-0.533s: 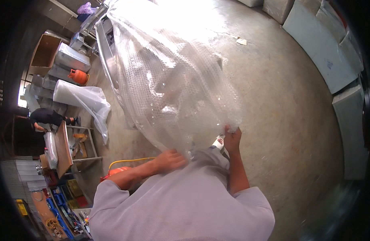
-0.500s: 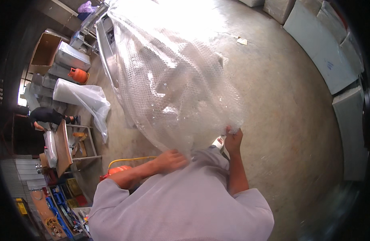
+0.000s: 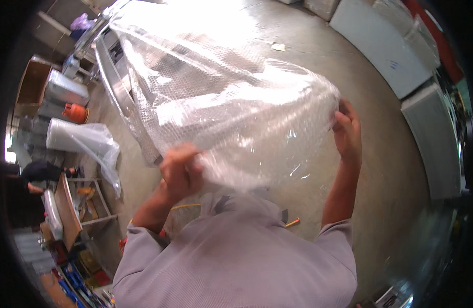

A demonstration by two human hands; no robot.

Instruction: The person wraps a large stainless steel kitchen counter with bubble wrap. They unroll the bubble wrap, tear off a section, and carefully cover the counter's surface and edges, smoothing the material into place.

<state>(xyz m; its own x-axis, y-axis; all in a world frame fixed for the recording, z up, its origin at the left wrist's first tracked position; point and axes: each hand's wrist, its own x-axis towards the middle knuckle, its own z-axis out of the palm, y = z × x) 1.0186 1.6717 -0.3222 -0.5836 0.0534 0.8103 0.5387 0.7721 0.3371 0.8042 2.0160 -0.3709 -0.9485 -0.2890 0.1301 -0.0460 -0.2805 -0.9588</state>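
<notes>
A wide sheet of clear bubble wrap (image 3: 236, 110) stretches out in front of me, draped over a long metal-edged frame (image 3: 113, 82) at the far left. My left hand (image 3: 181, 169) is closed on the sheet's near left edge. Farther right, my right hand (image 3: 347, 126) pinches the sheet's right corner and holds it up off the floor. Between the two hands the plastic hangs loose and wrinkled, with bright glare on it. What lies beneath most of the sheet is hard to make out.
Left of the frame are a roll of plastic wrap (image 3: 67, 136), an orange gas cylinder (image 3: 76, 113) and an open cardboard box (image 3: 32, 87). A person in dark clothes (image 3: 44, 172) bends over a table (image 3: 68, 210). Large wrapped panels (image 3: 383, 49) line the right side.
Both hands have risen and moved forward, spreading apart, the right one farther to the right. The near edge of the bubble wrap has lifted with them.
</notes>
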